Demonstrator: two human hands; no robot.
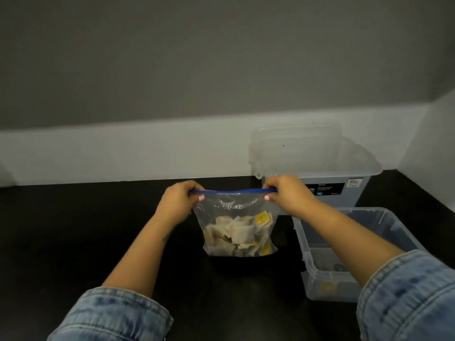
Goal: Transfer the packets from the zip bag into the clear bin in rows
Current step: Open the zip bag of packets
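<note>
On the black counter, an open clear bin sits right of the zip bag, a lidded bin behind it. Left hand and right hand pinch the bag's blue-sealed top corners, holding it upright; pale and yellow packets fill its bottom.

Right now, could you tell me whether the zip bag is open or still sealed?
Cannot tell for certain: the blue zip strip runs as one taut line between the left hand and right hand, each gripping one end.

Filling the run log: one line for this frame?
left hand: grips bag top | right hand: same | packets: in bag | bin: right
</note>
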